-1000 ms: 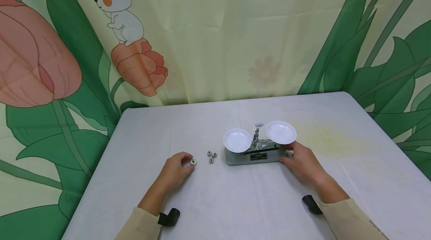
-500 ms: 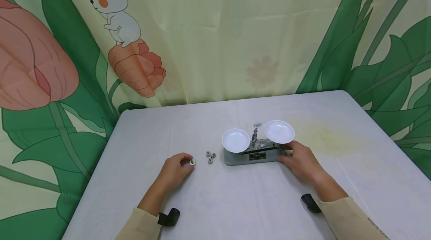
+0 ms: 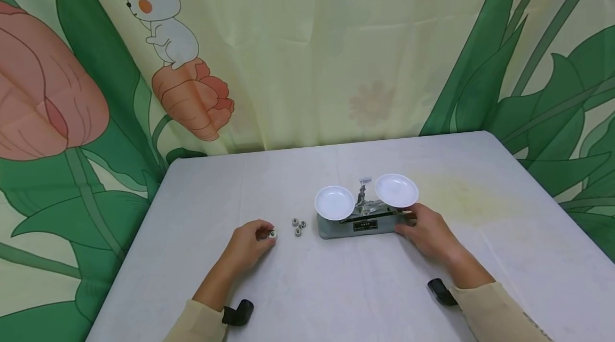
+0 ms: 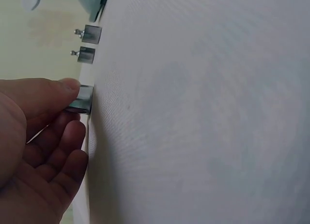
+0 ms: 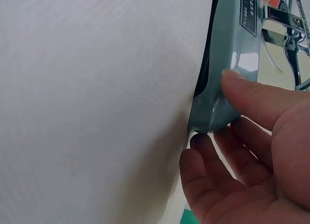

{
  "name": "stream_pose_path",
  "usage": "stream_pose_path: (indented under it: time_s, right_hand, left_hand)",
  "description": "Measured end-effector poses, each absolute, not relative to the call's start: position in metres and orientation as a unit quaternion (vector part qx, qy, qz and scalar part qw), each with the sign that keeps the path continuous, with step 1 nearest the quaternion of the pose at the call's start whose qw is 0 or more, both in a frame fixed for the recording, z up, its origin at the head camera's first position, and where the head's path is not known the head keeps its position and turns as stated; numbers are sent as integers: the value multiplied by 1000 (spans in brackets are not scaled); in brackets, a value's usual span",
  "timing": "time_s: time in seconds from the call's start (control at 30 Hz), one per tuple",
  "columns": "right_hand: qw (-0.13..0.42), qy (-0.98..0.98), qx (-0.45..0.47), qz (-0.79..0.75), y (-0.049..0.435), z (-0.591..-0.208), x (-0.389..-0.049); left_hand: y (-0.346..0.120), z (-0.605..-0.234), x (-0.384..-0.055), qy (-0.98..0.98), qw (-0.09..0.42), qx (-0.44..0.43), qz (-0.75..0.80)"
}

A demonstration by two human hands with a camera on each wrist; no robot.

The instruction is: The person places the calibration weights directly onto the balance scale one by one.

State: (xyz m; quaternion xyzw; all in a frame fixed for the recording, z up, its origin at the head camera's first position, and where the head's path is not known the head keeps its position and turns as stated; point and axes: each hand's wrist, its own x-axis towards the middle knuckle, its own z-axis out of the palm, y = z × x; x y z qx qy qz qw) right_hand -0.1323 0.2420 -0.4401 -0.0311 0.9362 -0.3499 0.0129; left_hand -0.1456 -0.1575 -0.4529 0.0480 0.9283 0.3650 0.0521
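My left hand (image 3: pixel 246 245) pinches a small metal balance weight (image 3: pixel 273 234) between thumb and fingers. In the left wrist view that weight (image 4: pixel 86 99) stands upright with its base right at the white tabletop, its top hidden by the thumb. To its right sits a cluster of smaller knobbed weights (image 3: pixel 298 232). A balance scale with a grey-green base (image 3: pixel 331 229) carries a left white pan (image 3: pixel 334 203) and a right white pan (image 3: pixel 396 190), which sits higher in the head view. At the base's right end my right hand (image 3: pixel 430 232) grips it, thumb in front and fingers around the end.
A white cloth covers the table (image 3: pixel 307 288). Behind it hangs a curtain (image 3: pixel 298 91) printed with flowers, leaves and a rabbit on a carrot. Black wrist cameras (image 3: pixel 238 313) are strapped to both forearms, over beige sleeves.
The head view has shifted slightly, moving the whole scene a little to the left. Both hands keep their holds, and the scale and loose weights stay in place.
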Motion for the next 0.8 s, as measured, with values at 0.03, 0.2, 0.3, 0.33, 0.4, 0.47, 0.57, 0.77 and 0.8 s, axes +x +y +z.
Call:
stream_pose_path:
  time_s: [0.03, 0.2, 0.3, 0.33, 0.4, 0.47, 0.57, 0.77, 0.8]
  right_hand:
    - [13, 936, -31, -351, 242, -440, -132]
    - [13, 935, -32, -352, 242, -441, -133]
    - [13, 935, -33, -352, 242, -441, -133]
    - [12, 935, -33, -353, 243, -441, -133]
    - [10, 936, -34, -351, 243, -442, -132]
    - [8, 936, -34, -351, 243, -442, -132]
    - [7, 935, -35, -353, 242, -442, -132]
    - [8, 934, -34, -355, 241, -441, -132]
    - [9, 934, -33, -355, 241, -441, -132]
  left_hand:
    - [-157, -453, -146, 928, 52, 48, 365]
    - [-157, -453, -147, 929, 55, 49, 363]
    - [-156, -453, -147, 929, 53, 50, 362]
    - [-156, -453, -148, 930, 53, 51, 361]
    - [-156, -453, -148, 931, 51, 52, 358]
    - [-156, -452, -148, 931, 53, 51, 358]
    - [-156, -453, -147, 932, 56, 46, 356]
    - [-155, -453, -148, 935, 57, 48, 346]
    - [-155, -453, -148, 936, 57, 48, 345]
